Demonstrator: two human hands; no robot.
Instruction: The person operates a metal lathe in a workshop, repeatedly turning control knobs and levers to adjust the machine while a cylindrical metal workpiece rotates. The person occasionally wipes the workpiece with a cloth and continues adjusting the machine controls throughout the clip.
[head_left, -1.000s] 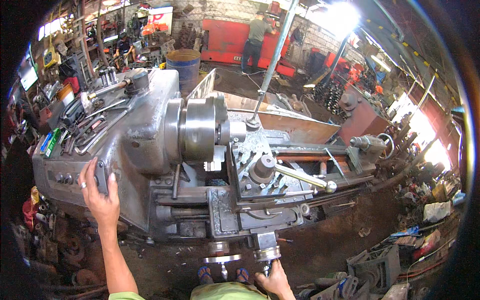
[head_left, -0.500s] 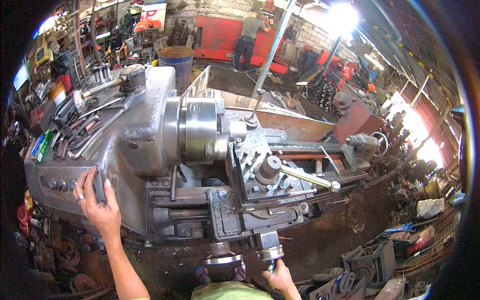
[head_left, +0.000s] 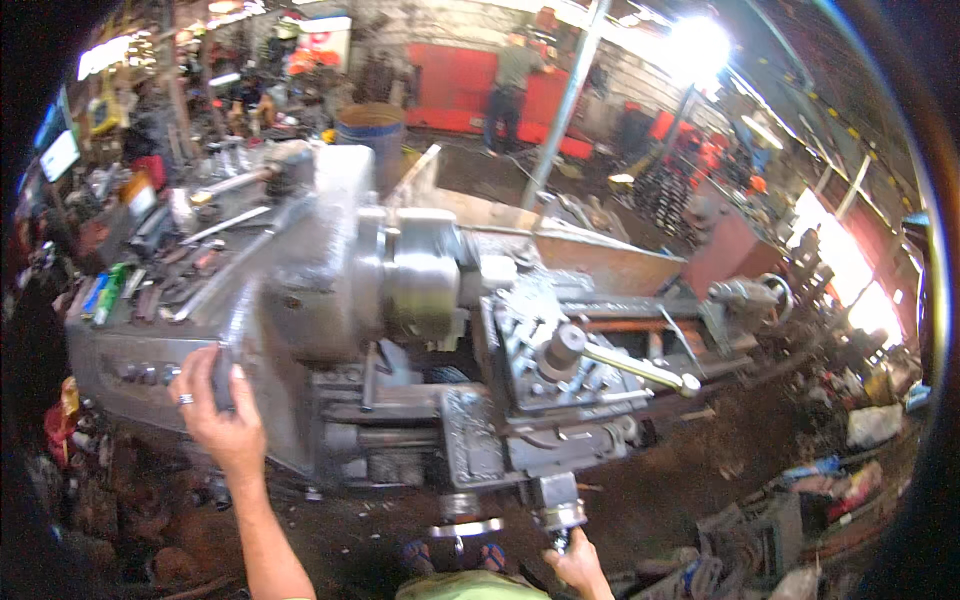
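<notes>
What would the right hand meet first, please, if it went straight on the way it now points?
Probably the dark handle that the right hand seems to touch, then the round metal collar, though blur leaves depth unclear.

The head camera, left of a worn pair, looks down and forward from above the near edge of the machine (head_left: 420, 280). The machine lies close, end to end within the wide, dark-rimmed view; the wearer's feet (head_left: 491, 557) show at the bottom, the far wall (head_left: 455, 25) at the top.
</notes>
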